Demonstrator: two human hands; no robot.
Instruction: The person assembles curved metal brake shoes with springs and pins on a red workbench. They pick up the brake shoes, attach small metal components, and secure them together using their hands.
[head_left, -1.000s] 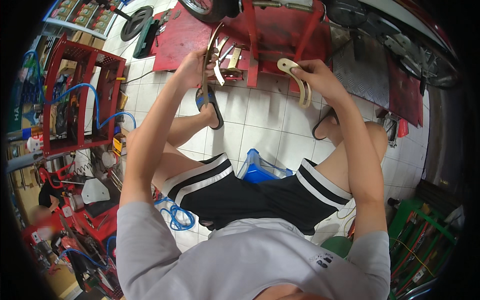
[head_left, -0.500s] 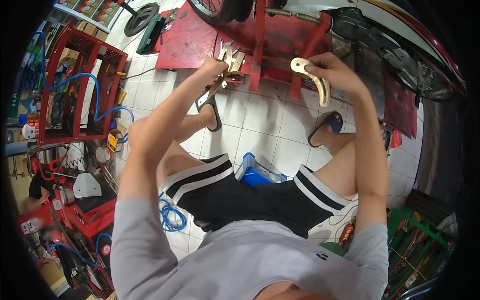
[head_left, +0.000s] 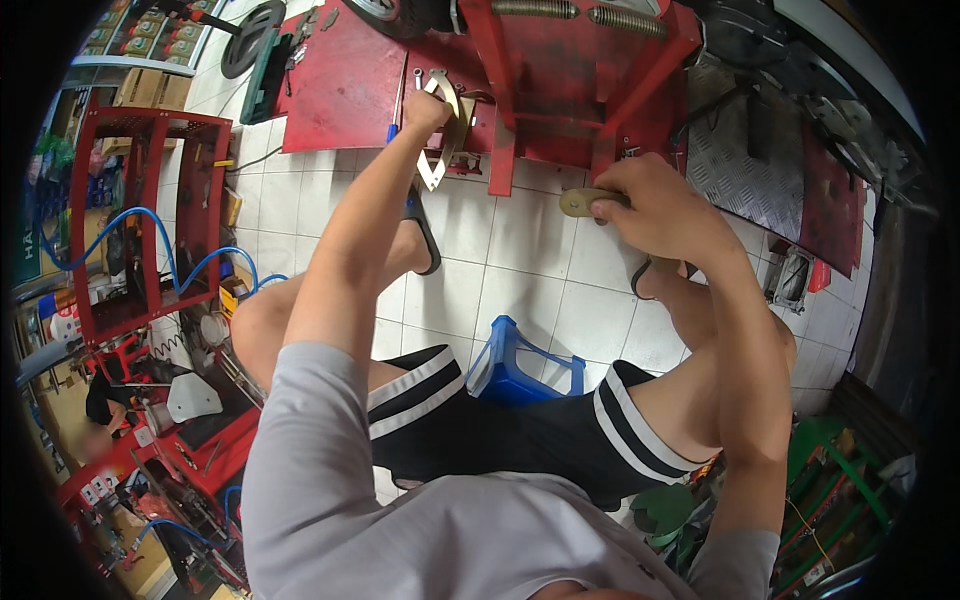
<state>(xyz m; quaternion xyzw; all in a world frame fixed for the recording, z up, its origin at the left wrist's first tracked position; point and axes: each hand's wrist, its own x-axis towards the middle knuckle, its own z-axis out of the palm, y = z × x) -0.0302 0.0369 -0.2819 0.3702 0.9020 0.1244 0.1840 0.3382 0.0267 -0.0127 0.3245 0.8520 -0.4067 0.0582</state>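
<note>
A gold-coloured slotted metal bracket (head_left: 433, 172) is gripped in my left hand (head_left: 427, 108), its fingers closed around it over the edge of the red platform. Right beside that hand is another gold metal piece (head_left: 462, 122); whether my fingers also hold it I cannot tell. My right hand (head_left: 668, 205) is closed on a second gold bracket (head_left: 577, 203), pinched so that its rounded end with a hole points left. Most of this bracket is hidden by the fingers. A small wrench (head_left: 418, 76) lies on the platform by my left hand.
The red platform (head_left: 340, 85) carries a red steel frame (head_left: 502, 120) with springs and a wheel (head_left: 390, 12). A blue plastic stool (head_left: 520, 382) stands between my legs. Red shelving (head_left: 150, 215) is at left, motorcycle parts (head_left: 765, 60) at right.
My right hand has lowered slightly and turned its bracket, so the curved slotted part is now hidden. The bracket in my left hand has swung to point down. The whole view has shifted.
</note>
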